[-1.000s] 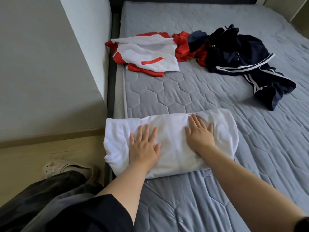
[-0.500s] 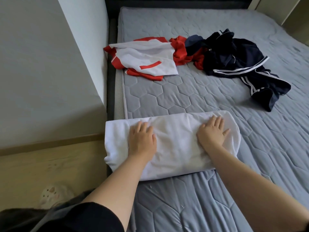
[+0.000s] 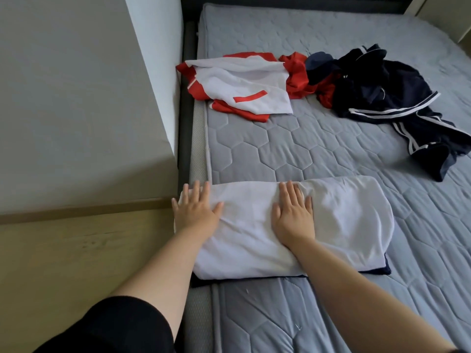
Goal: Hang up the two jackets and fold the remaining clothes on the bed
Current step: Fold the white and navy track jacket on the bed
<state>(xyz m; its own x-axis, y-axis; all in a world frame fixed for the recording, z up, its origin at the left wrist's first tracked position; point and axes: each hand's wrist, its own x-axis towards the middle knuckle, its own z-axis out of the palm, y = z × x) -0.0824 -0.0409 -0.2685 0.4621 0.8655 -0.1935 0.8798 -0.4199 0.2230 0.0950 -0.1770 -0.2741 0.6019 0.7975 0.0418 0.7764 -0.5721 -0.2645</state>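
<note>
A folded white garment (image 3: 344,220) lies across the near left part of the grey bed (image 3: 318,154), with a dark blue edge showing under its near side. My left hand (image 3: 196,210) rests flat on the garment's left end, fingers straight. My right hand (image 3: 293,215) presses flat on its middle. Farther back lie a red and white garment (image 3: 242,87), a crumpled red piece (image 3: 297,75) and a dark navy pile with white stripes (image 3: 387,98).
A grey wall (image 3: 76,98) and a light wooden surface (image 3: 76,250) stand left of the bed, with a narrow dark gap (image 3: 186,138) along the mattress edge. Bare mattress stretches to the right and near the front.
Both hands have slid left over the white garment: the left hand from its left-middle to its left end, the right hand from its right side to its middle. The view shifted slightly.
</note>
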